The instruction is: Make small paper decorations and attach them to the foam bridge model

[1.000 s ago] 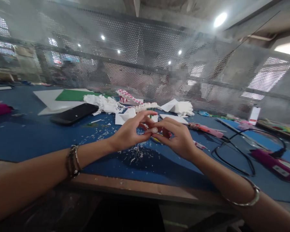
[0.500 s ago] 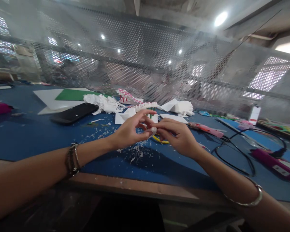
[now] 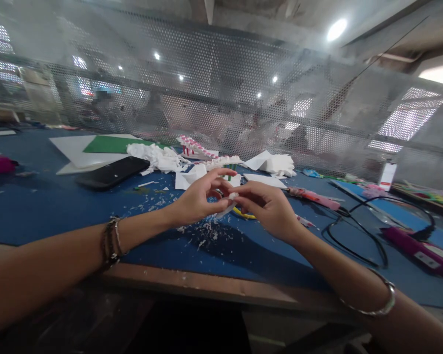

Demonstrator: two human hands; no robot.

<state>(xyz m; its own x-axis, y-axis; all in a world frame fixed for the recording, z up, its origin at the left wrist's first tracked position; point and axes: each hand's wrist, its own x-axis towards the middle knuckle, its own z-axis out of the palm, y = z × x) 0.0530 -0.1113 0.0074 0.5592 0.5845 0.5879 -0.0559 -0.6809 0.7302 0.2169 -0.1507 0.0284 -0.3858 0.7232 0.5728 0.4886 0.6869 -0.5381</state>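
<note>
My left hand (image 3: 199,199) and my right hand (image 3: 268,209) meet above the blue table top (image 3: 51,206). Both pinch a small white foam piece (image 3: 227,204) between thumb and fingertips. A thin white strip hangs down from it toward the table. Below the hands lies a scatter of white foam shavings (image 3: 206,236). A yellow ring-shaped handle (image 3: 243,215) shows just under my right hand.
A black phone (image 3: 112,173) lies at the left. Behind it lie white and green sheets (image 3: 96,147) and white foam scraps (image 3: 158,157). A pink tool (image 3: 313,197), a black cable (image 3: 358,231) and a magenta device (image 3: 421,248) lie on the right. A perforated screen (image 3: 221,88) closes the back.
The hands have stayed together and shifted slightly left. The white piece has turned between the fingers, and a thin strip now hangs from it.
</note>
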